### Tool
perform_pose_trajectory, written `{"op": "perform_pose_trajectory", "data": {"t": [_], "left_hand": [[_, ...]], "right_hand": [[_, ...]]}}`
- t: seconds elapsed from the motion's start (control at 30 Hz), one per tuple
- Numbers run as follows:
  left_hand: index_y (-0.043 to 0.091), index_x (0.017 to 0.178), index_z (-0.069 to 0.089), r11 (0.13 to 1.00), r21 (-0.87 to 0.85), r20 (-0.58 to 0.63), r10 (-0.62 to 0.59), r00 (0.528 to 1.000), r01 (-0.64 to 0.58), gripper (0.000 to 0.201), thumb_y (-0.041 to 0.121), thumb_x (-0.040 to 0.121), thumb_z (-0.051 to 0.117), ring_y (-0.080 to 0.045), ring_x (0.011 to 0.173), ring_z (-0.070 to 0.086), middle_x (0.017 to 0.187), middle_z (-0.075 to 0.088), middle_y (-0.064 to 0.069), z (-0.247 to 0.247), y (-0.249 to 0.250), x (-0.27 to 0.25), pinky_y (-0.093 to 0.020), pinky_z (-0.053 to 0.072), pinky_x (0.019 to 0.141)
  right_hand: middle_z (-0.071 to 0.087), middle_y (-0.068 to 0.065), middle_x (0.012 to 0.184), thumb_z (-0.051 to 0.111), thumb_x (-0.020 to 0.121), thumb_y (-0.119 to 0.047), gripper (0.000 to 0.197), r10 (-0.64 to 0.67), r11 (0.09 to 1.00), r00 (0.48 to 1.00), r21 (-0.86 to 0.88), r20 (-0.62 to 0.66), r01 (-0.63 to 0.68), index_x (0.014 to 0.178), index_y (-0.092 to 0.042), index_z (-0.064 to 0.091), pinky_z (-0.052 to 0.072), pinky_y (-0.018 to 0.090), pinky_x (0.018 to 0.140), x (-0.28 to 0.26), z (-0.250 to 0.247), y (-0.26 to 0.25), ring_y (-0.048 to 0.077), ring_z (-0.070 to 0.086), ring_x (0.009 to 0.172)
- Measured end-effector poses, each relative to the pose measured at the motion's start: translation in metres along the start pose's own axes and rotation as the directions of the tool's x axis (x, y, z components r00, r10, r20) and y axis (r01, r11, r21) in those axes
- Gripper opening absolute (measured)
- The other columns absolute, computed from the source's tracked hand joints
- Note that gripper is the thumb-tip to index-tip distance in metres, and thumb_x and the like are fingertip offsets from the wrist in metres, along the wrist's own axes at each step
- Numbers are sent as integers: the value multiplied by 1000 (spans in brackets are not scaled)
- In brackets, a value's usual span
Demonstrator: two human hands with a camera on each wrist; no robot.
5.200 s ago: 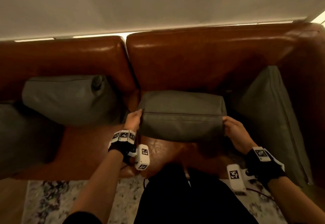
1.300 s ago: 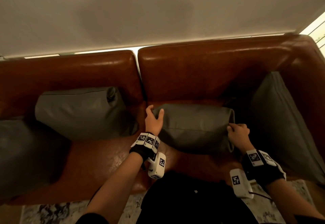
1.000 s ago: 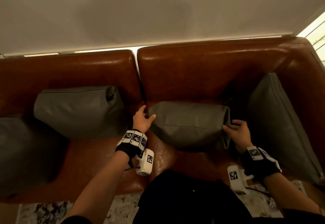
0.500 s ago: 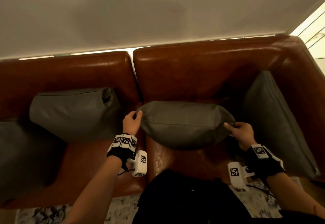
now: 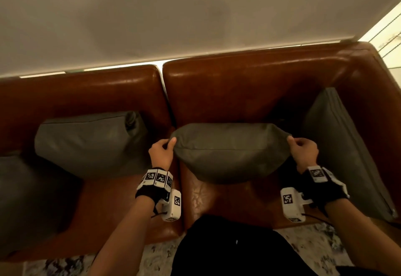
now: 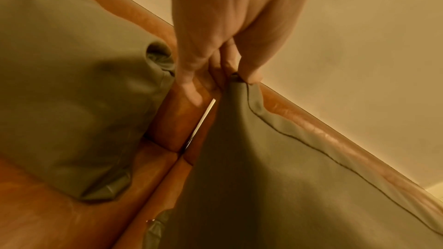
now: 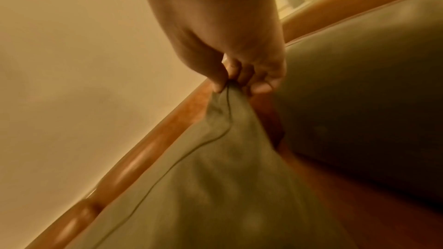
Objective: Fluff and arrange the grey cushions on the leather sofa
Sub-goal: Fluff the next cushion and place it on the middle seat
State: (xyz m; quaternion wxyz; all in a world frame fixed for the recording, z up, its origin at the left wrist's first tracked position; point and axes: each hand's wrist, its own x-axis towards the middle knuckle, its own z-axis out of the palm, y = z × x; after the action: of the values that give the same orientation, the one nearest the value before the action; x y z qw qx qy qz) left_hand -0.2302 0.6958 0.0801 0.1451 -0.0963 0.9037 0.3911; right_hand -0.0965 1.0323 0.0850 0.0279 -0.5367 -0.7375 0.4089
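A grey cushion (image 5: 230, 152) stands on the right seat of the brown leather sofa (image 5: 238, 93), stretched between my two hands. My left hand (image 5: 161, 153) pinches its upper left corner (image 6: 236, 80) between thumb and fingers. My right hand (image 5: 302, 151) pinches the upper right corner (image 7: 226, 90) the same way. A second grey cushion (image 5: 91, 143) leans on the left backrest. A third grey cushion (image 5: 345, 145) leans against the right armrest.
A fourth grey cushion (image 5: 26, 200) lies at the far left of the seat. A pale wall (image 5: 195, 15) rises behind the sofa. A patterned rug (image 5: 65, 265) lies in front of the sofa, by my dark-clothed legs (image 5: 234, 249).
Both hands moved from the cushion's sides to its upper corners and took a pinch. The cushion is pulled taut and sits higher, its top edge now arched.
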Motion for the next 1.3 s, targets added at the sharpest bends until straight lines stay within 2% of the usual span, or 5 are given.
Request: {"op": "perform_pose_trajectory", "data": {"t": [0.57,0.73,0.93,1.1,1.3], "left_hand": [[10,67,48,864,119,-86,500,861,-490,34,37,84,61,-16,70,45,70,44,0,-13,57,-34,-31,37,67],[15,68,44,677,136,64,723,688,-724,33,41,85,56,-8,74,36,71,42,2,31,122,-80,-25,29,69],[14,76,56,700,-41,-8,713,701,-713,25,36,87,56,-7,79,44,79,50,7,-6,129,-94,-27,37,74],[13,120,54,993,-89,-430,30,902,-75,35,35,95,45,-31,123,42,127,49,-14,-61,45,-58,-43,33,105],[0,117,59,787,-329,106,-519,848,522,64,48,76,70,-34,115,57,122,61,-19,-58,-50,-50,-48,43,104]], "right_hand": [[44,22,136,55,90,-38,49,-165,907,961,-349,224,237,130,-11,47,33,52,105,23,-17,-27,40,42,125],[16,-8,155,66,69,-60,86,-621,618,365,147,693,772,140,-49,18,13,31,114,-63,11,-88,14,8,146],[57,-18,87,59,82,3,24,-799,541,324,372,506,754,100,-13,60,40,4,73,-91,22,-107,-14,58,82],[69,-7,103,66,83,-6,19,-812,577,372,528,450,623,101,-11,67,45,13,93,-100,-17,-125,-3,62,103],[68,8,112,65,80,-9,25,-832,551,418,638,366,539,104,-1,65,48,26,96,-85,-68,-136,14,63,111]]}}
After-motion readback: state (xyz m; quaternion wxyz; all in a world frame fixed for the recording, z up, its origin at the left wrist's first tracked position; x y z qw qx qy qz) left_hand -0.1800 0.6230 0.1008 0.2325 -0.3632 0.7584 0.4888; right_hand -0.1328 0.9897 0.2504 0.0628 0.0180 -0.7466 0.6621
